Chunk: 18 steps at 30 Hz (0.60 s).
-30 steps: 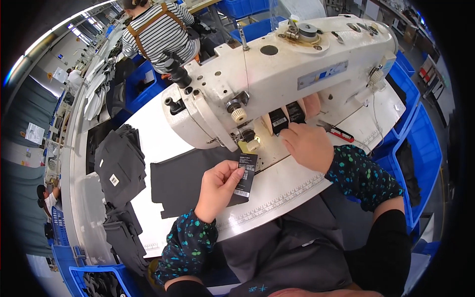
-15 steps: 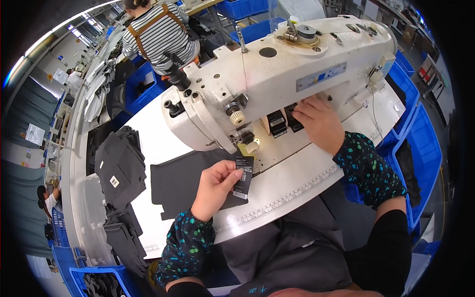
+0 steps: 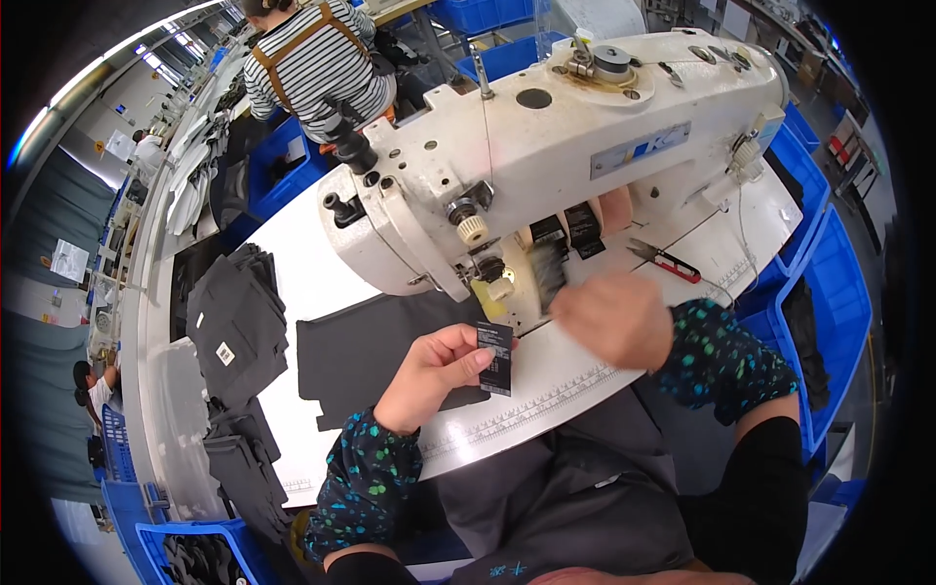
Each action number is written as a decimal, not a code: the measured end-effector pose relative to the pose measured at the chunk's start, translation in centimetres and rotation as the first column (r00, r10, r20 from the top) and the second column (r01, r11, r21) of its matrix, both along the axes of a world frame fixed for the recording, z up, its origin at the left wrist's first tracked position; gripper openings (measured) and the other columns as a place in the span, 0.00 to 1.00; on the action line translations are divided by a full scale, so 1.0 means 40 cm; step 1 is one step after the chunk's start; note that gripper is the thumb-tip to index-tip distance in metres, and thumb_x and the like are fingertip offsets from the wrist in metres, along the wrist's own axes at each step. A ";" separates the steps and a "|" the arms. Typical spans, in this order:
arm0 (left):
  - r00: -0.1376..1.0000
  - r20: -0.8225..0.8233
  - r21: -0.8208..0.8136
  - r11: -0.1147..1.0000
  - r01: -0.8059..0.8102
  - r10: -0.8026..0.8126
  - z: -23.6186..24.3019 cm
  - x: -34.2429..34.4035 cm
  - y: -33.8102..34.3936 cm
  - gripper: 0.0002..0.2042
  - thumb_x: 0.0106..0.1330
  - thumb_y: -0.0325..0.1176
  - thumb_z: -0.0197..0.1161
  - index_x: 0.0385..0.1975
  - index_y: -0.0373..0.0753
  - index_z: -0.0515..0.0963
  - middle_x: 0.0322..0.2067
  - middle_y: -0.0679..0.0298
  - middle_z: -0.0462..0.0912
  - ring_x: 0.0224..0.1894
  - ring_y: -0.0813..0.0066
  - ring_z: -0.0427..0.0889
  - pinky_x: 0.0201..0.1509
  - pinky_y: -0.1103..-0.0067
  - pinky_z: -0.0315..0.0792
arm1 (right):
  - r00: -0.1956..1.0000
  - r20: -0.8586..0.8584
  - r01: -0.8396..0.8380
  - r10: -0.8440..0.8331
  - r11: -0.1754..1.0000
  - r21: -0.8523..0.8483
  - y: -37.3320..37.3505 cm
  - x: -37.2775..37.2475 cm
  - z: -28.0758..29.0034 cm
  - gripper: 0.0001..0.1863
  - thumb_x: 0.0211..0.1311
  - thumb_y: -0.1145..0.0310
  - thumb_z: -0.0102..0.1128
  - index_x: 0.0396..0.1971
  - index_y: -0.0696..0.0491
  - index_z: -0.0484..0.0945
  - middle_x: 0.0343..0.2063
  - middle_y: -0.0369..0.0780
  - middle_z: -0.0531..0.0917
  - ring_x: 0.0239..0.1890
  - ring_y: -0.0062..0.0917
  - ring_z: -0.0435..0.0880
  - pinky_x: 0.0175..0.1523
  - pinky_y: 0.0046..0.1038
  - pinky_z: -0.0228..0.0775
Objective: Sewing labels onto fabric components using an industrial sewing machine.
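My left hand (image 3: pixel 426 378) pinches a black printed care label (image 3: pixel 494 363) between thumb and fingers, just in front of the presser foot (image 3: pixel 499 289) of a white sewing machine (image 3: pixel 546 122). Smeared by motion, my right hand (image 3: pixel 621 320) is to the right of the needle area, with another black label (image 3: pixel 550 277), also blurred, at its fingertips. Two stacks of black labels (image 3: pixel 585 231) lie under the machine arm. A dark grey fabric panel (image 3: pixel 351 351) rests flat on the table, left of and partly beneath my left hand.
Thread snips (image 3: pixel 666 261) with red-and-black handles lie right of the labels. Piles of dark cut pieces (image 3: pixel 234 322) stand at the table's left. Blue bins (image 3: pixel 829 322) flank the right side. Farther back sits a person in a striped top (image 3: pixel 322 73).
My right hand has come from the label stacks toward me and down, bringing a label and uncovering the snips. The left hand's label has shifted slightly right and down.
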<state>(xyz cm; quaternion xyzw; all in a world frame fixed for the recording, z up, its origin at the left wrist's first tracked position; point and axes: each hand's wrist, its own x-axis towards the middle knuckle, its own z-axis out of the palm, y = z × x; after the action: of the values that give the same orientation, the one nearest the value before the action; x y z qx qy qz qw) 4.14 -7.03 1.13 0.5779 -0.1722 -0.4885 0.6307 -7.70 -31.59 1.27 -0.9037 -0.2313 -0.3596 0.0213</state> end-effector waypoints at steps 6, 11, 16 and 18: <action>0.992 0.127 -0.059 0.998 -0.003 0.011 -0.038 -0.003 0.014 0.06 0.73 0.27 0.62 0.44 0.34 0.79 0.38 0.68 0.85 0.39 0.87 0.80 0.42 0.86 0.75 | 0.950 0.090 -0.302 0.299 0.953 0.023 0.146 0.029 -0.059 0.06 0.40 0.67 0.61 0.20 0.49 0.74 0.22 0.32 0.70 0.24 0.21 0.74 0.25 0.24 0.66; 0.654 0.756 0.159 0.974 -0.160 -0.016 0.026 -0.014 0.009 0.13 0.65 0.24 0.67 0.48 0.36 0.76 0.30 0.62 0.87 0.29 0.79 0.84 0.35 0.80 0.77 | 0.930 -0.306 -0.075 0.206 0.918 0.390 0.091 0.067 -0.020 0.17 0.54 0.56 0.72 0.26 0.53 0.76 0.27 0.35 0.78 0.29 0.28 0.82 0.28 0.30 0.71; 0.159 0.978 0.176 0.942 -0.286 -0.135 0.023 -0.021 0.009 0.17 0.60 0.27 0.70 0.49 0.38 0.77 0.29 0.64 0.86 0.32 0.67 0.85 0.36 0.75 0.78 | 0.793 -0.487 0.004 0.366 0.796 0.605 0.080 0.154 -0.041 0.11 0.56 0.62 0.70 0.32 0.52 0.81 0.30 0.37 0.84 0.30 0.35 0.84 0.34 0.37 0.73; 0.015 0.984 0.172 0.921 -0.349 -0.178 0.035 -0.012 0.010 0.17 0.59 0.30 0.71 0.48 0.40 0.78 0.29 0.65 0.86 0.32 0.61 0.85 0.36 0.71 0.78 | 0.808 -0.357 -0.162 0.469 0.759 0.631 0.085 0.184 -0.068 0.09 0.55 0.63 0.70 0.29 0.52 0.81 0.21 0.39 0.82 0.24 0.34 0.83 0.31 0.35 0.72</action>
<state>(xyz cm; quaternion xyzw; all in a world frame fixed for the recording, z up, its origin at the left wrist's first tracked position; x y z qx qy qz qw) 3.65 -6.63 2.51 0.8682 -0.4309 0.0751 0.2345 -0.36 -28.18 -1.46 -0.8605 -0.2533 -0.1589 0.4125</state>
